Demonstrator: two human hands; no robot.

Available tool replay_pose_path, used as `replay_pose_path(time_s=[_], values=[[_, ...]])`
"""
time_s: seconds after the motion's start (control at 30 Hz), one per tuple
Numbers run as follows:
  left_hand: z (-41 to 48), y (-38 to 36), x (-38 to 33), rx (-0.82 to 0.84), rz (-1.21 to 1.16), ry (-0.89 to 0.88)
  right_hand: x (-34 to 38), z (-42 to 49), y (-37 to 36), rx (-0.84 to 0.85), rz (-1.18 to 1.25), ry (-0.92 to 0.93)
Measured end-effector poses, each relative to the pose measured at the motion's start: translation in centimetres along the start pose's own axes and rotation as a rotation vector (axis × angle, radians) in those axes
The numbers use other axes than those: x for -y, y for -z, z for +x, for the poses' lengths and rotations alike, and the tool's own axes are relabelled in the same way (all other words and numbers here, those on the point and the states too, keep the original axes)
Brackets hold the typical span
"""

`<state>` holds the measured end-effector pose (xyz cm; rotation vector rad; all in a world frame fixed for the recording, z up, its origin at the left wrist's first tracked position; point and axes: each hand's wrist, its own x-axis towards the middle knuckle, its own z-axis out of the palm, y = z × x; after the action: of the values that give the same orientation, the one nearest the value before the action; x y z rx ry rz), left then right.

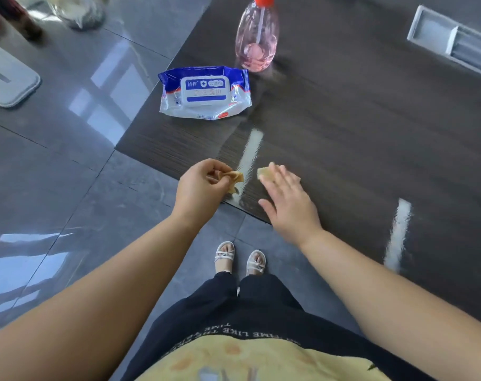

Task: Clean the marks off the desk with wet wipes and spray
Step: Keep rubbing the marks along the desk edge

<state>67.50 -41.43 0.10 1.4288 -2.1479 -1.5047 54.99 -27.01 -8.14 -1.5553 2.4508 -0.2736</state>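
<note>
Nearest, the person's sandalled feet (240, 258) stand on the grey tiled floor (69, 174) just short of the dark wood-grain bench (343, 133). At the bench's near corner the left hand (199, 187) has its fingers (220, 174) pinched together on a crumpled yellowish wipe (237, 178). Just to the right, the right hand (290, 200) lies flat, fingers spread and pressing a second yellowish wipe (264, 171) onto the bench top. Farther back, near the left edge of the bench, lies the blue-and-white wet wipes pack (205, 92), lid closed. Beyond it, slightly right, stands the pink spray bottle (257, 37) with a red cap.
</note>
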Motion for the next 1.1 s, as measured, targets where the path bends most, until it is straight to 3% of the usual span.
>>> replay_pose_path(time_s=[0.1, 0.33, 0.47, 0.6, 0.77, 0.97, 1.1], values=[[-0.4, -0.7, -0.3, 0.01, 0.012, -0.013, -0.7, -4.2, -0.7, -0.027, -0.004, 0.202], [-2.3, -3.8, -0.9, 0.077, -0.004, -0.018, -7.8, -11.9, 1.4, -0.112, 0.051, -0.007], [-4.4, -6.7, -1.8, 0.129, 0.014, -0.055, -6.1, -13.6, 0.9, -0.19, 0.114, -0.168], [-5.9, -8.8, -2.3, 0.142, 0.036, -0.092, -2.4, -11.0, -0.6, -0.189, 0.087, 0.064], [-7.7, -10.8, -3.1, 0.169, 0.066, -0.125, -7.1, -15.2, 0.1, -0.213, 0.116, 0.077], [-9.5, -14.4, -4.7, 0.273, 0.138, -0.169, -14.2, -24.4, 2.4, -0.326, 0.025, -0.289], [-10.2, -15.8, -5.9, 0.328, 0.115, -0.196, -13.3, -25.2, 4.2, -0.392, 0.252, -0.605]])
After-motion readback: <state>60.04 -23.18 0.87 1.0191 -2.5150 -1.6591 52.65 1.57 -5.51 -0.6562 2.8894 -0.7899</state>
